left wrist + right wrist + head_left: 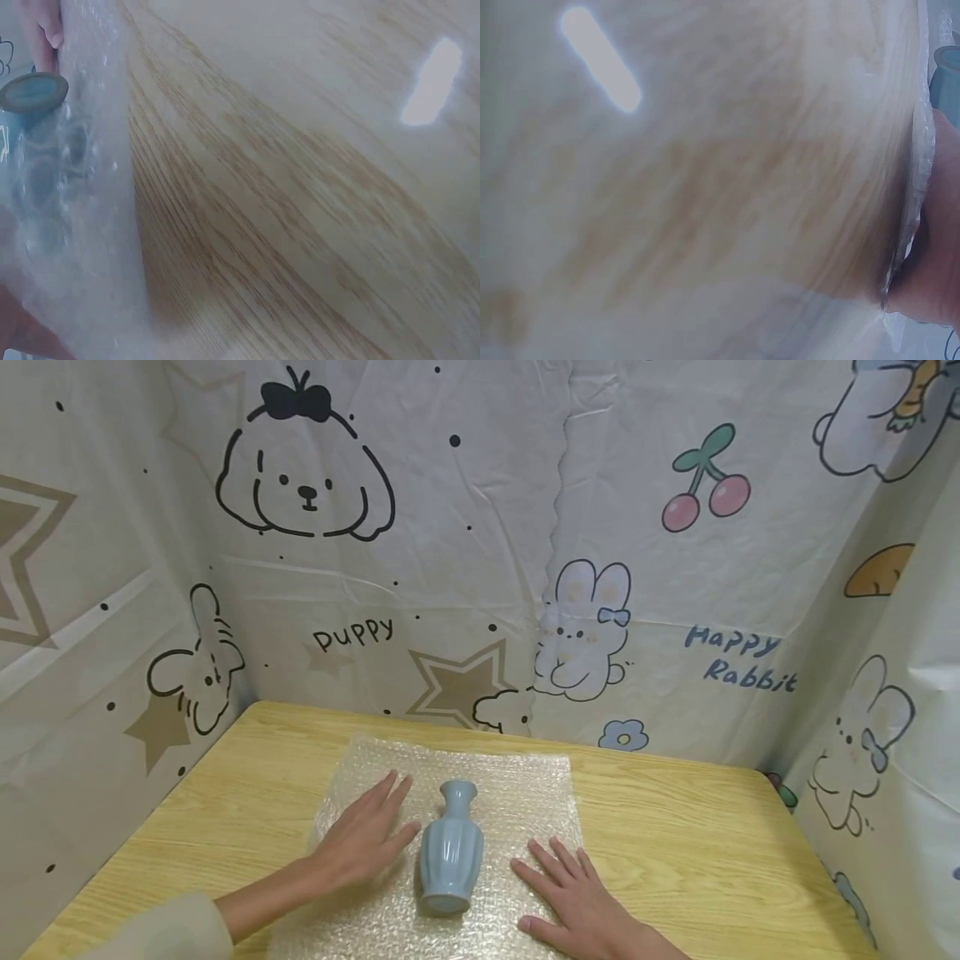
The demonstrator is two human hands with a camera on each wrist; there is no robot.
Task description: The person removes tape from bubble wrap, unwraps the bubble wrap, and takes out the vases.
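Observation:
A pale blue fluted vase (452,856) lies on its side on a sheet of bubble wrap (375,927), its flared mouth pointing to the back. To the left of the vase, my left hand (362,835) rests on the wrap with fingers extended, apart from the vase. My right hand (573,897) lies at the wrap's right edge, palm down, fingers spread. In the left wrist view the vase (31,94) shows at the left edge beside the wrap. Only part of my right hand (937,247) shows at the edge of the right wrist view.
A wood-grain table (697,843) carries the wrap. Behind it and along both sides hangs a printed curtain (465,527) with cartoon puppies and rabbits. A small dark and green thing (783,789) sits by the table's back right corner.

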